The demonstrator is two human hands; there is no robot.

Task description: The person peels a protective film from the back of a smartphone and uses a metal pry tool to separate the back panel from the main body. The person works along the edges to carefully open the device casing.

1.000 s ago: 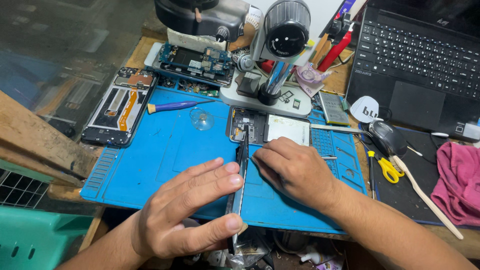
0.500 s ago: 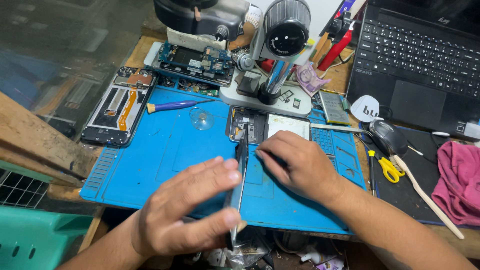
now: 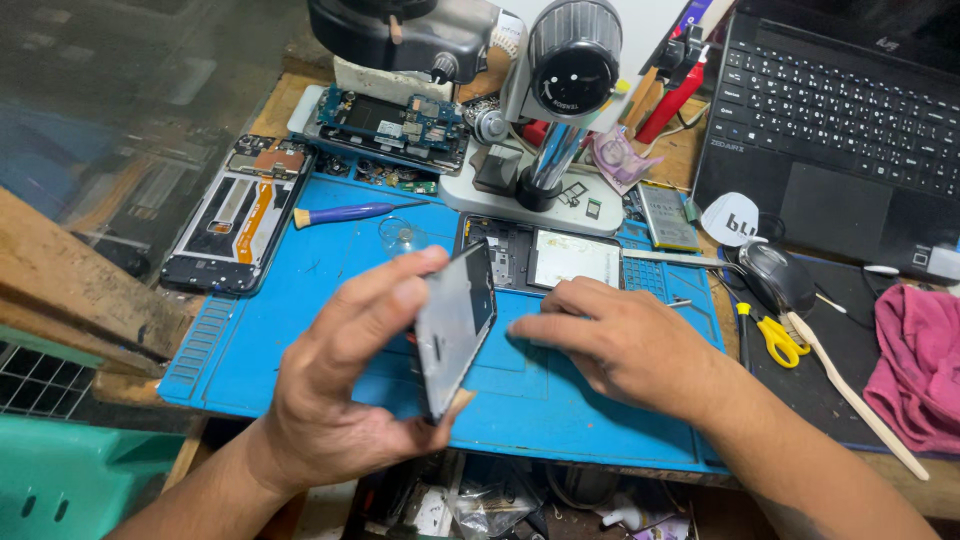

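Observation:
My left hand (image 3: 345,385) grips a dark phone screen panel (image 3: 455,325), holding it tilted on its long edge above a blue work mat (image 3: 280,330). My right hand (image 3: 620,345) rests flat on the mat just right of the panel, fingers pointing left toward it, holding nothing. Behind my hands an opened phone body (image 3: 545,257) with a pale battery lies face up on the mat.
A second opened phone frame (image 3: 235,215) lies at the mat's left edge, a purple-handled tool (image 3: 345,213) beside it. A microscope (image 3: 560,90) and circuit board (image 3: 390,120) stand behind. Right: laptop (image 3: 850,120), mouse (image 3: 780,275), yellow scissors (image 3: 770,335), pink cloth (image 3: 925,365).
The screen panel was held almost edge-on and upright; my left hand has tilted it so its face shows. My right hand has come off the panel and lies on the mat.

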